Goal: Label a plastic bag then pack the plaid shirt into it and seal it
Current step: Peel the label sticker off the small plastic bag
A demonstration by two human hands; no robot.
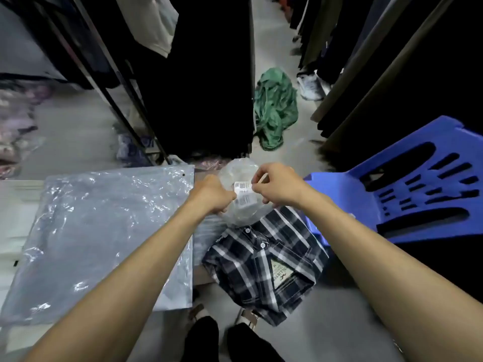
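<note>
Two hands hold a small clear plastic bag (241, 197) in the air above the folded plaid shirt (264, 265). A white barcode label (243, 189) lies on the bag's facing side. The left hand (213, 195) grips the bag's left edge with curled fingers; the right hand (277, 185) pinches the label's right edge between thumb and forefinger. The shirt rests below the bag, collar toward it, a brand patch showing. Left of the shirt lies a large packed poly bag (104, 236); a blue plastic chair (418, 186) stands at right. Farther off, a green garment (274, 108) lies crumpled on the floor (339, 322) between clothing racks.
</note>
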